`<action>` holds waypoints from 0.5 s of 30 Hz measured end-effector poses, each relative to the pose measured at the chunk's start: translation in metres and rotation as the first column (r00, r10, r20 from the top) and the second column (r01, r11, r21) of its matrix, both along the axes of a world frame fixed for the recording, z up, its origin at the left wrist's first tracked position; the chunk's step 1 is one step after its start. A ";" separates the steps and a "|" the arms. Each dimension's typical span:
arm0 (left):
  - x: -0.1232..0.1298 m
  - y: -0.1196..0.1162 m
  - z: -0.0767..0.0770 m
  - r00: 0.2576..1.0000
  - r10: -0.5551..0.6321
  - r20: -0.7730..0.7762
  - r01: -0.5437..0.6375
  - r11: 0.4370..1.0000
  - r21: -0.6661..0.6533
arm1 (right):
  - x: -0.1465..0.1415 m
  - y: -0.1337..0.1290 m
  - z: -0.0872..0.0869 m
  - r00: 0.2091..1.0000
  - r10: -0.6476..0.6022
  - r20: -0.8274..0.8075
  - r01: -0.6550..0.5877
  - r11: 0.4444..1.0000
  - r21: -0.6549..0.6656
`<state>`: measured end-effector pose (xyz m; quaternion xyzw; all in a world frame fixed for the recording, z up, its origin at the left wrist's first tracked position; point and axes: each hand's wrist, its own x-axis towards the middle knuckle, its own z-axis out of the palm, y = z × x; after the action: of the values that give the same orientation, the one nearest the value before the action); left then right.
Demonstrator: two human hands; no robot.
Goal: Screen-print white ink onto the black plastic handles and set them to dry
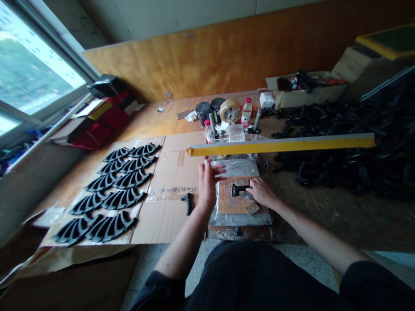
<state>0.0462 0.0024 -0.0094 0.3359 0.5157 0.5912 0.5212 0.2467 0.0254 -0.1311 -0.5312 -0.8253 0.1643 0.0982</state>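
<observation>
My right hand grips the end of a black curved handle, which lies over a wooden board on a metal-based fixture. My left hand is raised beside the fixture's left edge, its fingers apart and nothing in them; they are slightly blurred. A single similar black handle rests on the cardboard to the left of that hand. Near my right hand, a small clear block sits on the board. A long yellow bar spans across, beyond both hands.
Fanned rows of black handles cover the left cardboard. A large heap of black handles fills the right side. Behind the bar stand a tape roll, a red-capped bottle and dark tubs. An open carton is at the back right.
</observation>
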 end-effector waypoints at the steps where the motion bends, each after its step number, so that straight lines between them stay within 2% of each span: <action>1: 0.007 -0.014 -0.015 0.996 -0.078 0.048 0.084 0.987 -0.138 | -0.008 -0.008 0.004 0.999 -0.033 0.028 0.034 0.999 -0.019; 2: 0.015 -0.028 -0.031 0.970 -0.211 0.117 0.237 0.925 -0.297 | -0.015 -0.017 0.009 0.998 -0.064 0.028 0.065 0.997 -0.030; 3: 0.023 -0.042 -0.046 0.941 -0.282 0.186 0.335 0.853 -0.399 | -0.022 -0.026 0.015 0.998 -0.067 0.005 0.067 0.997 -0.026; 5: 0.034 -0.066 -0.070 0.913 -0.285 0.291 0.391 0.811 -0.434 | -0.031 -0.043 0.027 0.997 0.017 -0.081 -0.014 0.999 0.035; 6: 0.035 -0.073 -0.078 0.921 -0.246 0.302 0.363 0.820 -0.443 | -0.034 -0.049 0.030 0.987 0.099 -0.127 -0.091 0.993 0.069; 8: 0.024 -0.078 -0.088 0.960 -0.165 0.225 0.255 0.843 -0.473 | -0.030 -0.049 0.034 0.949 0.242 -0.201 -0.225 0.969 0.104; 10: -0.006 -0.074 -0.092 0.994 -0.102 0.031 0.104 0.863 -0.495 | -0.006 -0.028 0.033 0.943 0.242 -0.229 -0.220 0.969 0.115; 12: -0.051 -0.067 -0.098 0.979 -0.012 -0.204 -0.085 0.883 -0.461 | 0.036 0.011 0.029 0.982 0.073 -0.173 -0.052 0.991 0.123; 13: -0.076 -0.063 -0.102 0.945 0.048 -0.322 -0.198 0.870 -0.452 | 0.061 0.035 0.027 0.992 -0.048 -0.118 0.064 0.989 0.130; 15: -0.121 -0.059 -0.114 0.824 0.111 -0.556 -0.405 0.802 -0.440 | 0.111 0.083 0.023 0.958 -0.286 0.012 0.282 0.952 0.121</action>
<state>-0.0750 -0.0561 -0.1234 0.2414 0.8204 0.3805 0.3521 0.3579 0.1089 -0.1077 -0.6400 -0.7500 0.0917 0.1397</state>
